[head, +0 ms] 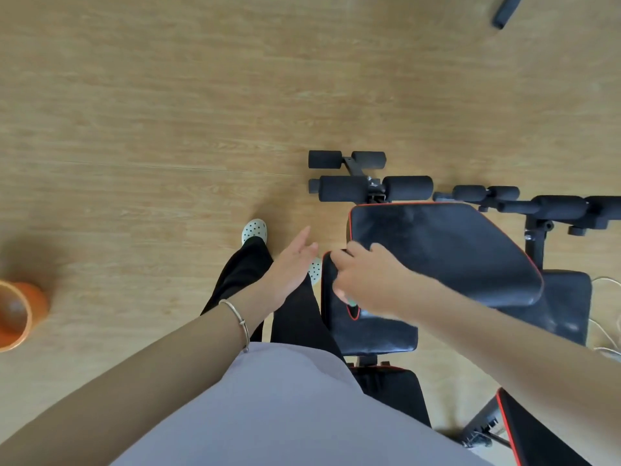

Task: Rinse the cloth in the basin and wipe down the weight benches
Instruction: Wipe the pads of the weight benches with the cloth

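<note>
Head view: right grip (366, 280) curled on green cloth (352, 301), mostly hidden, pressed on weight bench (453, 250) right under. Bench long way runs ahead. Left grip (292, 264) flat, empty, just left. Basin (35, 299) far left.

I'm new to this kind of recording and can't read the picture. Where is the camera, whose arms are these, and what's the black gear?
There is no machine: the camera sits on a person's head and looks down, so you see their own arms and legs. The left hand is open and holds nothing. The right hand rests, fingers curled, on the black pad of a weight bench; a green scrap under it is probably the cloth. Foam rollers stick out at its far end, and a second bench stands to the right. An orange basin stands on the wooden floor at the left.
</note>
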